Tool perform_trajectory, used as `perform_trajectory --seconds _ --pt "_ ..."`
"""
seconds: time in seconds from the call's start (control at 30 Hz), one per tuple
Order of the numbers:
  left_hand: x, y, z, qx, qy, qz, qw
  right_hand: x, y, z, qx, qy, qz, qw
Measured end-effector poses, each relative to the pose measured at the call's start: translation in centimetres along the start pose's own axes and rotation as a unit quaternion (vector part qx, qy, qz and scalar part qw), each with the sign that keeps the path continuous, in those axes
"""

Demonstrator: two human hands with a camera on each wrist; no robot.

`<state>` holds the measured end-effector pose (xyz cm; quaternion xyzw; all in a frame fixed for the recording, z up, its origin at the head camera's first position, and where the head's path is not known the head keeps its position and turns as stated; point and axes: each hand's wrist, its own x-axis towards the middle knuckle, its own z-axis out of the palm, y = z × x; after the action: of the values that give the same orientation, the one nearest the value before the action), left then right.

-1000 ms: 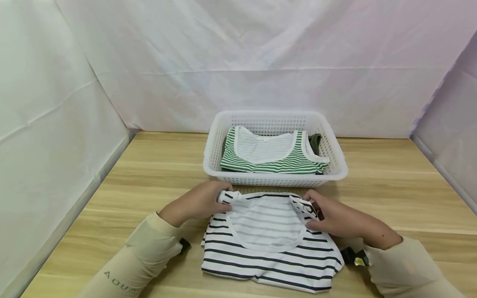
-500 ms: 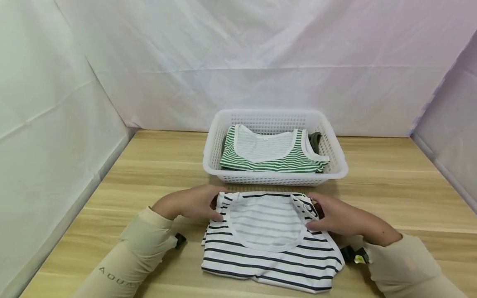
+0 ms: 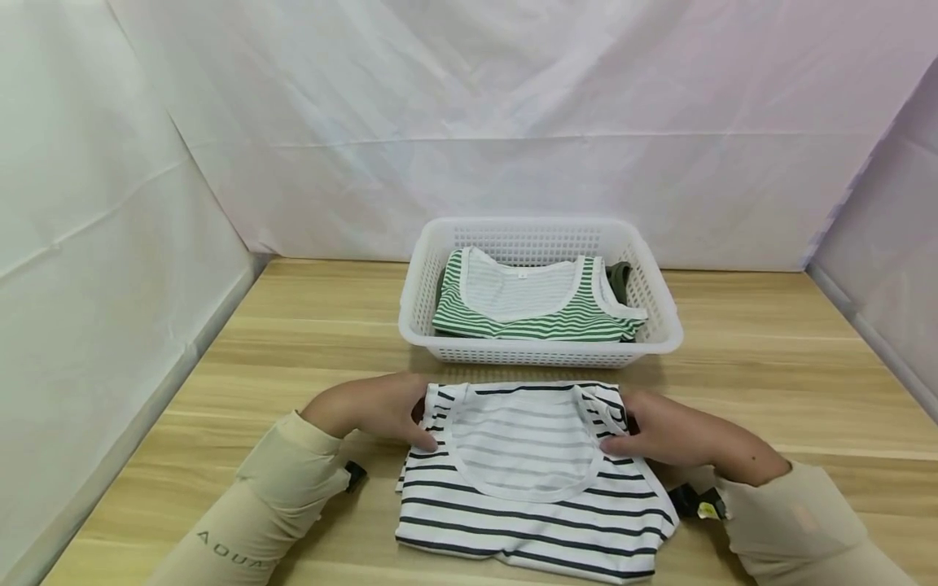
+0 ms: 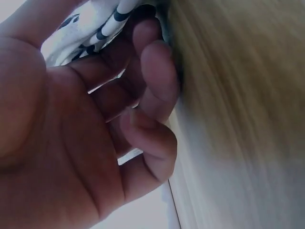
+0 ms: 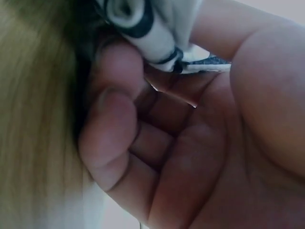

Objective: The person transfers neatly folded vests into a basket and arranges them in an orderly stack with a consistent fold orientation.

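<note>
A white tank top with black stripes [image 3: 528, 521] lies folded on the table, its scooped neckline uppermost. At its upper left edge my left hand [image 3: 377, 407] grips the cloth, thumb on top. In the left wrist view the fingers [image 4: 159, 71] curl beneath the striped edge, close to the wood. My right hand [image 3: 674, 431] holds the upper right edge the same way. The right wrist view shows curled fingers [image 5: 112, 129] and a rolled bit of striped cloth [image 5: 147, 38] against them. Some fingertips are hidden under the cloth.
Just behind the shirt stands a white plastic basket [image 3: 542, 350]. In it lie a green-striped tank top [image 3: 535, 325] and a dark green piece of cloth [image 3: 619, 277]. White sheets [image 3: 528, 122] hang at the back and sides of the wooden table [image 3: 293, 325].
My left hand has loosened from the shirt's raised left strap, shifted outward, and taken the edge lower down. That strap now lies flatter. The shirt has moved slightly nearer; the right hand has barely moved.
</note>
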<state>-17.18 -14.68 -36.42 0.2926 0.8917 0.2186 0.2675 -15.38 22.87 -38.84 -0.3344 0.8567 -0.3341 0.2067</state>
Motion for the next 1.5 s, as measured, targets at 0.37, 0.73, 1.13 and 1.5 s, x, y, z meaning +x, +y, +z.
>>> perform_trajectory --seconds 0.37,0.73,1.13,1.5 --pt "0.3 0.0 0.4 -0.010 -0.026 0.024 0.9993 -0.1 -0.3 -0.1 0.005 0.005 -0.001 1.000" --pt "0.3 0.2 0.5 -0.005 -0.020 0.002 0.9998 0.0 -0.3 0.1 0.022 0.007 0.015 1.000" --pt "0.3 0.4 1.1 -0.053 -0.043 0.006 0.9977 0.1 -0.5 0.5 0.015 -0.025 0.019 0.999" --pt "0.0 0.9 0.9 -0.095 -0.060 0.049 0.9925 -0.5 -1.1 0.2 0.041 -0.056 0.005 0.998"
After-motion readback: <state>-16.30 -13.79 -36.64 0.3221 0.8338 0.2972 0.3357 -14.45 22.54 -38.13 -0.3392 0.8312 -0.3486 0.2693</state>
